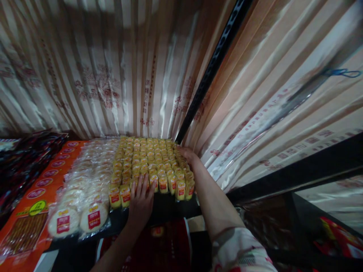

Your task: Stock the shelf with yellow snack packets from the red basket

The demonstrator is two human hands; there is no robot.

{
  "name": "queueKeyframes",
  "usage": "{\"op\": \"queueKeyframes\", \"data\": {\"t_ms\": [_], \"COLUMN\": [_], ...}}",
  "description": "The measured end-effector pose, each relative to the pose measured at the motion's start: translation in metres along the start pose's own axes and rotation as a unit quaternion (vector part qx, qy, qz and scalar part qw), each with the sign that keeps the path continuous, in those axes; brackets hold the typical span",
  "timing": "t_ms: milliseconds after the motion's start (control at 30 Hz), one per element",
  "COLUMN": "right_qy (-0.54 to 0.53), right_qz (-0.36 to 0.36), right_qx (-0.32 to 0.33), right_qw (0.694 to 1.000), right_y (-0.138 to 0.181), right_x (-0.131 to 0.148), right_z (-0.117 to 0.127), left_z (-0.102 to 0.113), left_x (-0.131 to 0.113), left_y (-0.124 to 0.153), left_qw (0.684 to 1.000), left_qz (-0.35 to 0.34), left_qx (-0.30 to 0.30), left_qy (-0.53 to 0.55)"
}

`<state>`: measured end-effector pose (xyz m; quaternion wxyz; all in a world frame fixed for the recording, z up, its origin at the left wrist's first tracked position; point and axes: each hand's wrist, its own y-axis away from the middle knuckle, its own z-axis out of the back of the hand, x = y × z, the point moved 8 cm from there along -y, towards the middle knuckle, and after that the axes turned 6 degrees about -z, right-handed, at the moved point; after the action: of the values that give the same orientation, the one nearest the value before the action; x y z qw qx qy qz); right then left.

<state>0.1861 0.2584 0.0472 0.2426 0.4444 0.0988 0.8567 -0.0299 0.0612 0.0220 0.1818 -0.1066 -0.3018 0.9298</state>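
Observation:
Rows of small yellow snack packs [147, 155] in clear wrappers with red labels stand close together on a black shelf. My left hand [141, 198] lies against the front packs with its fingers spread, holding none of them. At the far right corner of the block, my right hand [187, 154] reaches along the side of the packs. Its fingers are mostly hidden behind the packs and by its own wrist, so its grip does not show. Left of the yellow packs are two rows of round white wrapped cakes [93, 218] with red labels.
Orange snack packets [42, 189] lie at the left, beside dark shiny packets [25, 162]. A black metal post [212, 71] rises behind the right corner, with pleated curtains [99, 68] around. Dark red packaging [159, 249] is below the shelf; a red packet [340, 236] lies lower right.

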Motion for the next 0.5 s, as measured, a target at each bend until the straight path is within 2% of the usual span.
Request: {"op": "queueKeyframes", "data": {"t_ms": [333, 500], "right_qy": [-0.023, -0.062], "right_qz": [-0.081, -0.093], "right_qx": [0.048, 0.09], "right_qw": [0.995, 0.99], "right_y": [-0.006, -0.001], "right_x": [-0.01, -0.009], "right_z": [-0.01, -0.02], "left_z": [0.002, 0.0], "left_x": [0.002, 0.002], "left_y": [-0.001, -0.002], "left_qw": [1.0, 1.0], "left_qz": [0.005, 0.009], "left_qx": [0.009, 0.011], "left_qy": [0.001, -0.002]}}
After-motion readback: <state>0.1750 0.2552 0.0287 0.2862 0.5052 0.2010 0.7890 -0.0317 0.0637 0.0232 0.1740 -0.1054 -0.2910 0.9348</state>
